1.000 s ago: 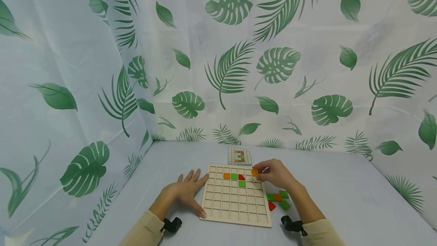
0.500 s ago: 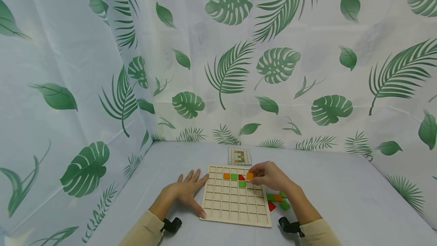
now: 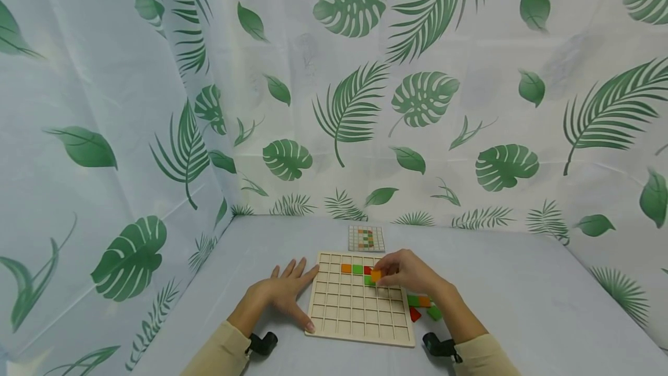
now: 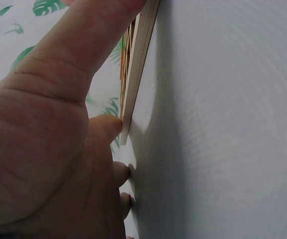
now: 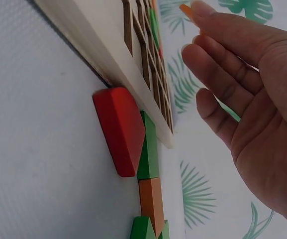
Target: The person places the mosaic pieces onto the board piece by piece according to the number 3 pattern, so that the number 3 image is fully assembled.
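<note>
A wooden grid board [image 3: 360, 312] lies on the table. Set in its upper cells are an orange tile [image 3: 346, 268], a green tile [image 3: 357, 269], a red piece [image 3: 367, 270] and, one row lower, another green tile [image 3: 369, 281]. My right hand [image 3: 409, 271] pinches an orange square tile [image 3: 376, 275] between thumb and finger, above the board beside the red piece; the right wrist view shows this tile [image 5: 185, 10] edge-on. My left hand [image 3: 284, 295] lies spread along the board's left edge, its thumb at the near-left corner and a fingertip at the upper left side.
Loose pieces lie right of the board: a red one [image 3: 414, 314], a green one [image 3: 435, 313] and an orange one [image 3: 424, 302], partly behind the right wrist. Behind the board is a small pattern card [image 3: 367, 239]. Leaf-printed cloth [image 3: 360, 109] hangs at the back and left.
My right hand has carried the orange tile leftward and slightly nearer, from the board's upper right corner to over the red and lower green pieces. The left hand has stayed still.
</note>
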`<state>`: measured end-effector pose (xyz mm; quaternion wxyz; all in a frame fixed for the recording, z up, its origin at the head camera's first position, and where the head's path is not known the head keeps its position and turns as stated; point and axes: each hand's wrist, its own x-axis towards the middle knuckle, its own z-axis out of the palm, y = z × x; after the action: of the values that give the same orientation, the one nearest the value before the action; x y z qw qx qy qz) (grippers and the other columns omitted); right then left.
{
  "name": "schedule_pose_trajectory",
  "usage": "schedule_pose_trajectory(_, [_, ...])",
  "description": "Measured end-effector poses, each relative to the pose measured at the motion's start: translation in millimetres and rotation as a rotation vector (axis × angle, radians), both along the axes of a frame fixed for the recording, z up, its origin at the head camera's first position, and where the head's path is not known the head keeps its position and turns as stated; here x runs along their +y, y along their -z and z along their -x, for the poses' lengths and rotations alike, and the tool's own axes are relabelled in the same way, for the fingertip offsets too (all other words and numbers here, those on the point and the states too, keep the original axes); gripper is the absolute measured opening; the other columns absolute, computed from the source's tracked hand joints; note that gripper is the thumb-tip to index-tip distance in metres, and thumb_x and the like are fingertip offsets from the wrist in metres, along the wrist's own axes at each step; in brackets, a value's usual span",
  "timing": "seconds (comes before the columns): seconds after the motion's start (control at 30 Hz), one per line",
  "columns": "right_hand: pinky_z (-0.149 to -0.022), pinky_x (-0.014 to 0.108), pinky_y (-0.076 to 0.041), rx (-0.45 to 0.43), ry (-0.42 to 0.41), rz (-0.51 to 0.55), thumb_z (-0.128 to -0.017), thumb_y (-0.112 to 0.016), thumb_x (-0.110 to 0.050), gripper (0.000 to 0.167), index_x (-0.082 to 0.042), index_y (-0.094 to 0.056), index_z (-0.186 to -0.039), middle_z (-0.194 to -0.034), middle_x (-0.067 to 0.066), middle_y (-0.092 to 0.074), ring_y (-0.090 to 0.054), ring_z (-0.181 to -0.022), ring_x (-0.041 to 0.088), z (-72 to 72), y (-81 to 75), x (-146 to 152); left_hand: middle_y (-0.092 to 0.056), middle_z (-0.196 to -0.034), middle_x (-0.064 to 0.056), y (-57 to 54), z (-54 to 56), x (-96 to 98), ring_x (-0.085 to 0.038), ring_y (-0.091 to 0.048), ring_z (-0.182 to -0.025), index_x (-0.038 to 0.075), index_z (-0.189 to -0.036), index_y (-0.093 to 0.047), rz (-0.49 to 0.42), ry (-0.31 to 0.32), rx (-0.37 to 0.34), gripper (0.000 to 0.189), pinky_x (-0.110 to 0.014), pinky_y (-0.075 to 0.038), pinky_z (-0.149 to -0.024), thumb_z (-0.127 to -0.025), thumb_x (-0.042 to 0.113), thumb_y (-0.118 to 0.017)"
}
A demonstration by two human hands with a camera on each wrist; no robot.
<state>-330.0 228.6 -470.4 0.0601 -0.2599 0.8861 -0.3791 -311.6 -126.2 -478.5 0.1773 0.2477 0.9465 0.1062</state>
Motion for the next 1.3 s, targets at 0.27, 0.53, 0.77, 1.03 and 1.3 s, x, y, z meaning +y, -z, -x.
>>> schedule_pose_trajectory(0.27, [-0.07, 0.025, -0.054, -0.031, -0.05, -0.036, -0.087, -0.086, -0.026, 0.02, -0.019, -0.082, -0.105, -0.094, -0.006, -0.073, -0.062, -0.081, 0.016, 1.3, 5.2, -7, -0.002, -0.176, -0.016, -0.4, 0.6, -1.0, -0.04, 0.0, -0.163, 0.026, -0.169, -0.012, -0.011, -0.005, -0.012, 0.136, -0.071, -0.006, -0.125, -0.066, 0.072, -0.087])
schedule_pose_trajectory(0.53, [-0.07, 0.025, -0.052, -0.059, -0.066, -0.082, -0.087, -0.087, -0.025, 0.017, -0.021, -0.083, -0.103, -0.091, -0.007, -0.072, -0.061, -0.081, 0.015, -0.8, 6.8, -10, -0.001, -0.176, -0.015, 1.7, 3.2, -2.8, -0.04, 0.001, -0.163, 0.028, -0.169, -0.011, -0.02, 0.007, -0.013, 0.136, -0.072, -0.005, -0.124, -0.066, 0.074, -0.086])
schedule_pose_trajectory(0.77, [-0.068, 0.025, -0.053, -0.043, -0.1, -0.084, -0.086, -0.087, -0.026, 0.02, -0.017, -0.083, -0.103, -0.093, -0.004, -0.073, -0.061, -0.079, 0.014, -3.4, 7.8, -12, -0.003, -0.176, -0.015, 0.0, 0.9, -0.1, -0.04, 0.0, -0.163, 0.027, -0.169, -0.012, -0.009, 0.001, -0.012, 0.135, -0.071, -0.006, -0.125, -0.066, 0.072, -0.087])
schedule_pose_trajectory(1.03, [-0.067, 0.024, -0.053, -0.008, -0.106, -0.104, -0.086, -0.087, -0.025, 0.02, -0.015, -0.084, -0.104, -0.091, -0.005, -0.072, -0.06, -0.075, 0.01, -4.4, 8.2, -15, -0.003, -0.176, -0.016, -1.9, 0.1, 1.2, -0.04, 0.0, -0.163, 0.027, -0.169, -0.012, 0.004, -0.002, -0.006, 0.136, -0.07, -0.007, -0.125, -0.066, 0.072, -0.087])
schedule_pose_trajectory(1.3, [-0.068, 0.022, -0.054, -0.022, -0.123, -0.099, -0.087, -0.086, -0.022, 0.024, -0.011, -0.083, -0.108, -0.095, -0.004, -0.075, -0.061, -0.076, 0.006, -4.0, 8.5, -17, -0.003, -0.176, -0.016, -2.8, -0.7, 1.1, -0.04, 0.0, -0.163, 0.026, -0.169, -0.013, -0.001, -0.006, -0.013, 0.135, -0.071, -0.006, -0.125, -0.066, 0.071, -0.088])
